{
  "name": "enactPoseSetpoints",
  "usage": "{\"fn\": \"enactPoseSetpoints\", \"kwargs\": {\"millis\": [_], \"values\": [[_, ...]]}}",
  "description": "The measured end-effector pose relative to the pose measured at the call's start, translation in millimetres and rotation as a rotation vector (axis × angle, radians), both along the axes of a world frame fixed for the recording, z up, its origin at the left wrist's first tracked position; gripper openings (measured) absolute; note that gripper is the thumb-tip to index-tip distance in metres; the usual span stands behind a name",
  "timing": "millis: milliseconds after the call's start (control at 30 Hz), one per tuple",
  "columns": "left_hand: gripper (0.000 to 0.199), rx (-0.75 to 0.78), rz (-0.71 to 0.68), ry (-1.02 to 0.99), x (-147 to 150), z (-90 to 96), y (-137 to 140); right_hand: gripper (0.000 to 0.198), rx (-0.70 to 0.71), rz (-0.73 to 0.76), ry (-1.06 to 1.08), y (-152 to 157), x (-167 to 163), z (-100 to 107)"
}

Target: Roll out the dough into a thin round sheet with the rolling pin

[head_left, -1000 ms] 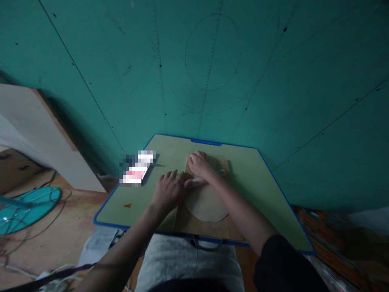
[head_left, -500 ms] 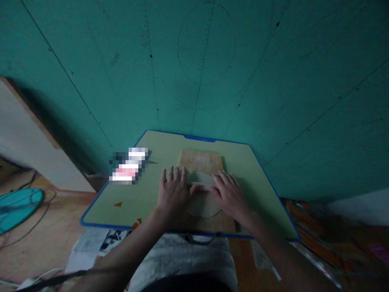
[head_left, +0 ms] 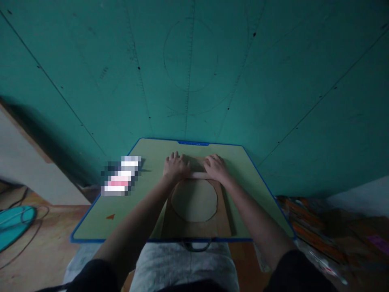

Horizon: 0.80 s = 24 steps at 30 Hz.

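A pale rolling pin (head_left: 199, 175) lies crosswise at the far edge of a round, flat sheet of dough (head_left: 194, 200). Under both is a wooden board (head_left: 197, 230). My left hand (head_left: 177, 166) is closed over the pin's left end, fingers bent forward. On the other end my right hand (head_left: 216, 167) grips it in the same way. Only the middle of the pin shows between the hands. The dough's near side reaches close to the front of the board.
The board rests on a pale folding table (head_left: 121, 227) with a blue rim. A pixelated upright item (head_left: 121, 176) stands at its left edge, with an orange triangular mark (head_left: 110, 217) nearer me. Behind rises a green wall (head_left: 194, 81). A turquoise round object (head_left: 18, 225) is at lower left.
Both hands have pushed the rolling pin away from me, from the middle of the dough to its far edge. More of the dough is uncovered. My view has shifted slightly.
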<state>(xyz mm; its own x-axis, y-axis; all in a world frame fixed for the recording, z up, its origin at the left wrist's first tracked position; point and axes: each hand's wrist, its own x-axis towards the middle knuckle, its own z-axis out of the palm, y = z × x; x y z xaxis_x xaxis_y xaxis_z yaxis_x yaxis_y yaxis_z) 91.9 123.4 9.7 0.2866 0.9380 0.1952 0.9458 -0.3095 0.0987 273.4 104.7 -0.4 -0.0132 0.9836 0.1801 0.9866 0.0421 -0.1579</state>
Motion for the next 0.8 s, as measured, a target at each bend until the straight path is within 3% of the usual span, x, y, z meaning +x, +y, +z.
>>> {"fn": "enactPoseSetpoints", "kwargs": {"millis": [133, 267, 367, 500, 800], "values": [[0.041, 0.050, -0.076, 0.003, -15, -3.8, -53, 0.037, 0.050, 0.102, -0.026, -57, -7, -7], [0.036, 0.121, -0.269, -0.024, -42, -18.1, -114, 0.047, 0.134, 0.258, -0.045, -128, -11, -19], [0.046, 0.147, -0.310, -0.017, -53, -28.1, -132, 0.054, 0.134, 0.286, -0.030, -152, -11, -23], [0.051, 0.117, -0.253, 0.028, -45, -27.1, -110, 0.058, 0.112, 0.258, -0.039, -128, -11, -20], [0.049, -0.035, -0.020, 0.059, -9, -3.7, -10, 0.046, -0.039, 0.099, -0.022, -4, -7, -1]]}}
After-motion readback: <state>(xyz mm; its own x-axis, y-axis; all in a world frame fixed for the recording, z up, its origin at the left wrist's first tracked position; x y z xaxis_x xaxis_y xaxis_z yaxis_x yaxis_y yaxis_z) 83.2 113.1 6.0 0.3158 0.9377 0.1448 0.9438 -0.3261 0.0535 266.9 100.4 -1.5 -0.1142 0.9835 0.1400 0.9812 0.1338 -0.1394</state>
